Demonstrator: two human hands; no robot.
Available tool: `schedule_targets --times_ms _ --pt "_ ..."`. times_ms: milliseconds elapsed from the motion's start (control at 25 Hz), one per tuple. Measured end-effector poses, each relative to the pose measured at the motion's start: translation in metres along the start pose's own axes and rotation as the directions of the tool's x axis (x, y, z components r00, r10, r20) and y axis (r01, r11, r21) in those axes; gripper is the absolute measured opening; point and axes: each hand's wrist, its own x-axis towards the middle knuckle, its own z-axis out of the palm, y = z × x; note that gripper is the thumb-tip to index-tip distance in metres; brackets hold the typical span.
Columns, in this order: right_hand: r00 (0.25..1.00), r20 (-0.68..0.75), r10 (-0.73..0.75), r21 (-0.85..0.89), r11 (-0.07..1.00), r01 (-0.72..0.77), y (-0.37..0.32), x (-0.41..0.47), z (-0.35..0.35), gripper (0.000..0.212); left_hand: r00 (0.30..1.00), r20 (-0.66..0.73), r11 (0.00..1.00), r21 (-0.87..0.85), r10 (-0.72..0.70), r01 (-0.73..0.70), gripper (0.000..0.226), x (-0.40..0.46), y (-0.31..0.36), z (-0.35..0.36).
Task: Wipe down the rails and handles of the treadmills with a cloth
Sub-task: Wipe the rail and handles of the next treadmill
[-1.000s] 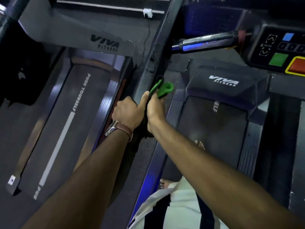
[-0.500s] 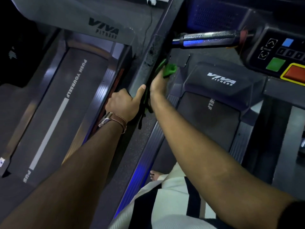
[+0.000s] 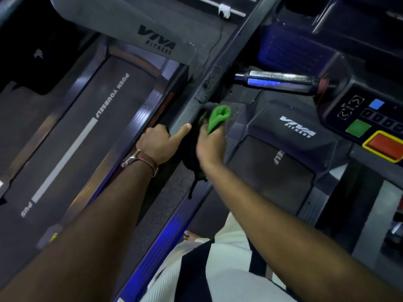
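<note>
Two hands grip: left (image 3: 160,143) the rail (image 3: 209,88), right (image 3: 210,144) a green cloth (image 3: 219,116); covers read "VIVA FITNESS" (image 3: 297,127).

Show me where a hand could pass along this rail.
The rail is bare above the green cloth, up past the silver handle. Lower down it is crowded: the left hand grips it and the right hand holds the cloth against it.

**Cloth hand back down the rail**

Half a second ago the right hand (image 3: 210,147) reached higher up the side rail (image 3: 196,101), well past the left hand's (image 3: 160,144) thumb. Now it sits lower, just beside that thumb, blurred with motion. The green cloth (image 3: 218,117) shows more, bunched above the knuckles, below the rail's scuffed patch.
</note>
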Motion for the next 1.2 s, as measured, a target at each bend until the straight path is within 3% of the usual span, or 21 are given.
schedule_targets --times_ms 40,120,160,240,280,320,440,480,520,600,640,680,760,840,960,1080,1120,1200 --pt "0.966 -0.034 -0.257 -0.127 0.960 0.251 0.000 -0.012 -0.002 0.047 0.999 0.020 0.999 -0.033 -0.034 0.035 0.084 0.004 0.006 -0.003" --pt "0.830 -0.019 -0.557 -0.355 0.780 0.515 -0.007 -0.022 0.004 0.060 0.991 0.006 0.986 -0.094 -0.135 0.134 0.076 0.008 0.015 -0.009" --pt "0.743 0.062 -0.666 -0.442 0.649 0.619 -0.008 -0.016 0.005 0.062 0.985 -0.029 0.980 -0.109 -0.169 0.165 0.067 0.009 0.016 -0.009" --pt "0.518 0.365 -0.773 -0.521 0.292 0.802 -0.016 0.007 -0.002 0.056 0.975 -0.093 0.976 -0.104 -0.202 0.193 0.045 0.008 0.015 -0.006" --pt "0.434 0.508 -0.744 -0.499 0.157 0.852 -0.032 0.019 -0.007 0.053 0.969 -0.100 0.970 -0.113 -0.226 0.214 0.040 0.008 0.014 -0.005" --pt "0.400 0.611 -0.683 -0.494 0.065 0.867 -0.054 0.027 -0.009 0.051 0.964 -0.097 0.964 -0.128 -0.246 0.233 0.040 0.009 0.013 -0.003" --pt "0.519 0.812 -0.266 -0.558 -0.097 0.824 -0.126 0.033 0.019 0.049 0.952 -0.119 0.951 -0.161 -0.283 0.263 0.046 0.007 0.017 -0.004" --pt "0.524 0.838 -0.152 -0.544 -0.155 0.825 -0.136 0.034 0.030 0.051 0.948 -0.140 0.951 -0.163 -0.285 0.262 0.045 0.006 0.017 -0.004" --pt "0.493 0.864 -0.105 -0.504 -0.194 0.842 -0.138 0.038 0.034 0.053 0.946 -0.159 0.953 -0.164 -0.282 0.256 0.044 0.005 0.017 -0.004" --pt "0.369 0.917 -0.153 -0.394 -0.198 0.897 -0.137 0.053 0.025 0.062 0.942 -0.196 0.956 -0.165 -0.274 0.243 0.044 0.000 0.017 -0.003" --pt "0.346 0.928 -0.138 -0.367 -0.177 0.913 -0.137 0.066 0.024 0.066 0.942 -0.219 0.962 -0.158 -0.255 0.224 0.045 0.000 0.018 -0.003" --pt "0.373 0.927 -0.045 -0.375 -0.148 0.915 -0.146 0.075 0.025 0.066 0.945 -0.235 0.970 -0.140 -0.227 0.198 0.046 0.000 0.018 -0.003" --pt "0.418 0.818 0.396 -0.424 -0.077 0.902 -0.157 0.082 0.057 0.052 0.957 -0.238 0.984 -0.102 -0.165 0.145 0.049 0.000 0.016 -0.001" --pt "0.363 0.653 0.664 -0.425 -0.075 0.902 -0.146 0.071 0.084 0.048 0.969 -0.237 0.997 -0.042 -0.073 0.065 0.060 -0.002 0.012 -0.001" --pt "0.282 0.711 0.644 -0.278 -0.110 0.954 -0.136 0.078 0.092 0.037 0.980 -0.199 0.996 0.088 -0.006 0.024 0.077 -0.001 0.013 0.001" --pt "0.253 0.899 0.357 -0.164 -0.262 0.951 -0.145 0.095 0.082 0.048 0.989 -0.141 0.986 0.160 -0.035 0.058 0.092 0.005 0.016 0.000" --pt "0.278 0.877 0.392 -0.176 -0.277 0.945 -0.146 0.095 0.087 0.047 0.989 -0.132 0.986 0.145 -0.063 0.082 0.093 0.006 0.014 0.001" --pt "0.357 0.596 0.719 -0.315 -0.200 0.928 -0.145 0.081 0.092 0.041 0.986 -0.134 0.989 0.095 -0.100 0.113 0.093 0.007 0.011 0.000"
